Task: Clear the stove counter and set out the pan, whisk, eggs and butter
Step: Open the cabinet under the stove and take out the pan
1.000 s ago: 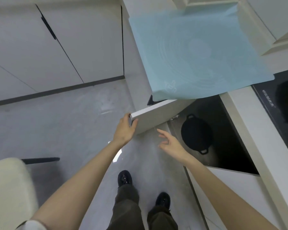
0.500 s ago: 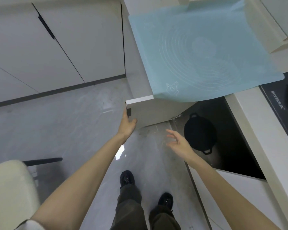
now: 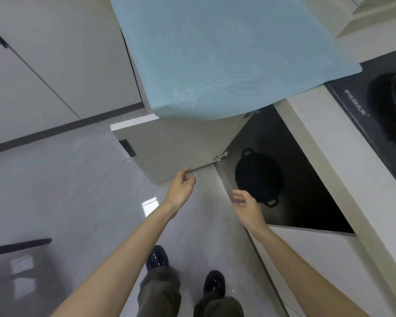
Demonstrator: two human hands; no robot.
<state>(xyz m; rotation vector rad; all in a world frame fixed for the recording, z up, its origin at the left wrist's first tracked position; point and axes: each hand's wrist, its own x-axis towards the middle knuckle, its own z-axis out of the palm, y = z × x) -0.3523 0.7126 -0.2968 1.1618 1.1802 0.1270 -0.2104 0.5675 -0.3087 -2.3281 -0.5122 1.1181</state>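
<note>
Door [image 3: 169, 147] swung wider since a sec ago; L hand [image 3: 181, 186] has left its corner, fingers loosely curled, empty. R hand [image 3: 247, 204], also loose & empty, nears the pan [image 3: 258, 179] on the cupboard floor, prob. to lift it out.

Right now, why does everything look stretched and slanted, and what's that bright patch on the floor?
In the head view, the wide lens stretches and slants the white counter edge; the bright patch is glare on the glossy grey floor; the open cupboard lies in shadow, so the black round two-handled pan barely stands out; the black stove top at the right edge is blurred.
</note>
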